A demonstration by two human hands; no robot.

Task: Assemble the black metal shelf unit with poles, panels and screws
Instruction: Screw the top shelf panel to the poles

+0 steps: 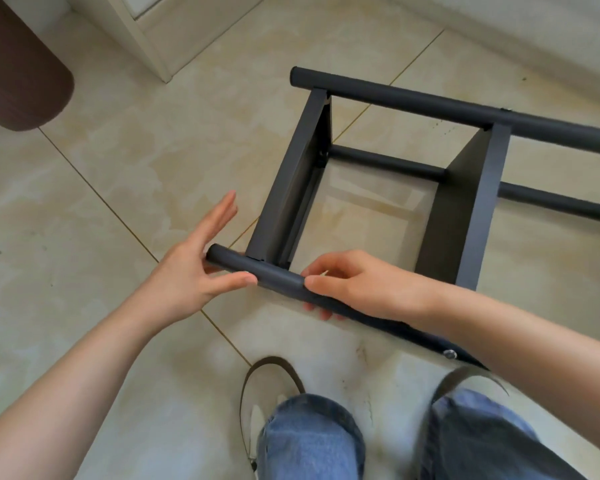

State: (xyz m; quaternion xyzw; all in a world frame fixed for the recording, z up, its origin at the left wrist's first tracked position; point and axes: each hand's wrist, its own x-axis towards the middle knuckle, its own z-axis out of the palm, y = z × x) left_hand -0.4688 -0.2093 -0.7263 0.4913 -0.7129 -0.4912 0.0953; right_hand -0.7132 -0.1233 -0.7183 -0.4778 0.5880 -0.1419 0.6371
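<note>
While right hand point(357, 285) fingers grip pole point(274, 275) | left hand point(191, 271) fingers spread | no writing legible

Left hand point(191, 271) open, palm turned right, fingers straight and spread, pointing up and away; thumb extended right, tip touching near round black metal pole point(274, 277). Left forearm bare, entering from lower left. Right hand point(357, 285) curled round same pole, thumb on top, fingertips showing beneath. Right forearm bare, entering from right edge, crossing above jeans-clad knees
</note>
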